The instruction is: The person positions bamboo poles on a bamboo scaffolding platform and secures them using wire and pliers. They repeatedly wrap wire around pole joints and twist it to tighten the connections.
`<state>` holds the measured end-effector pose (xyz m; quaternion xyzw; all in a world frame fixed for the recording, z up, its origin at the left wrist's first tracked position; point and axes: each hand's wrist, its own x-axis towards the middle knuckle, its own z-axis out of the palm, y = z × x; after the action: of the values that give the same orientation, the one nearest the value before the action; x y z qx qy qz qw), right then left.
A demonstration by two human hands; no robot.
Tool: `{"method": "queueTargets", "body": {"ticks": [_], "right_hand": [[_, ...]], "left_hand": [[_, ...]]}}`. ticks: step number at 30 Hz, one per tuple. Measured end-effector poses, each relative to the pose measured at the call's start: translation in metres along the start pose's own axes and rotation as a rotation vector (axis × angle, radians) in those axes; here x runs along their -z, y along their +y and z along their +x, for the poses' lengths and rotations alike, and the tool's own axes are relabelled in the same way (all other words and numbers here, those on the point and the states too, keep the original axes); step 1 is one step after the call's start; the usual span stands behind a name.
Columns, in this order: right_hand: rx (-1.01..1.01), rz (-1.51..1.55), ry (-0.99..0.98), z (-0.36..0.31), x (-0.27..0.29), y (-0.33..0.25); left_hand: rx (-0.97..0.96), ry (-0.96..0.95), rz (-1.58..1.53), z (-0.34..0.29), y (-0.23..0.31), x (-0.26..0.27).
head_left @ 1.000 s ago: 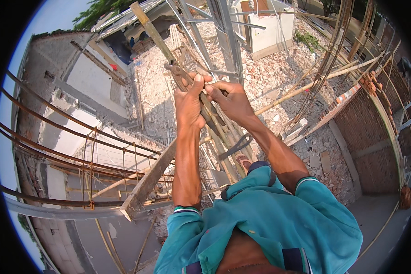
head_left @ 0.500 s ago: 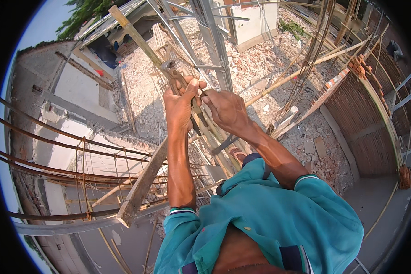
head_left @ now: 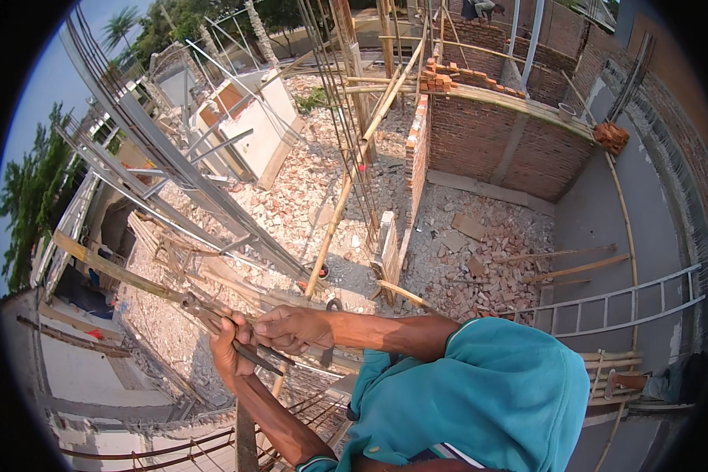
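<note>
My left hand (head_left: 230,351) is wrapped around metal pincers (head_left: 199,308). Their head points up and left, and the two dark handles stick out below my fingers. Right beside it, my right hand (head_left: 294,327) is closed, its fingertips against the left hand and the handles. What those fingers pinch, if anything, is hidden. Behind the pincers' head, a bamboo pole (head_left: 118,272) runs off to the upper left. A dark curved metal piece (head_left: 328,358) shows just below my right wrist.
Steel channel posts (head_left: 200,185) rise at the left. Rusty rebar (head_left: 197,448) and a wooden board (head_left: 245,440) lie below my left arm. Broken brick (head_left: 480,275) covers the ground. A brick wall (head_left: 480,149), a ladder (head_left: 606,311) and another person's leg (head_left: 633,381) are at right.
My view has swung to the right, so both hands now appear lower and further left. The left hand keeps its hold on the pincers, and the right hand stays close against it.
</note>
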<state>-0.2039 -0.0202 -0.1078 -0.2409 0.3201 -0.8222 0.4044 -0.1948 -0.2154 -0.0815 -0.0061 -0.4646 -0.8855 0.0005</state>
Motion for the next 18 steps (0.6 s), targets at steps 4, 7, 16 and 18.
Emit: {"method": "queueTargets", "body": {"ticks": [4, 7, 16, 18], "right_hand": [[-0.026, 0.191, -0.013, -0.012, 0.002, 0.001], [-0.008, -0.079, 0.09, -0.017, 0.009, -0.001], [-0.109, -0.676, 0.198, -0.107, 0.016, 0.019], [-0.104, -0.678, 0.169, -0.124, 0.012, 0.025]], "left_hand": [[0.05, -0.042, 0.027, 0.006, -0.02, 0.0], [0.013, 0.052, 0.048, 0.008, -0.023, -0.012], [-0.158, 0.315, -0.21, 0.039, 0.04, 0.059], [-0.176, 0.284, -0.218, 0.042, 0.037, 0.077]]}}
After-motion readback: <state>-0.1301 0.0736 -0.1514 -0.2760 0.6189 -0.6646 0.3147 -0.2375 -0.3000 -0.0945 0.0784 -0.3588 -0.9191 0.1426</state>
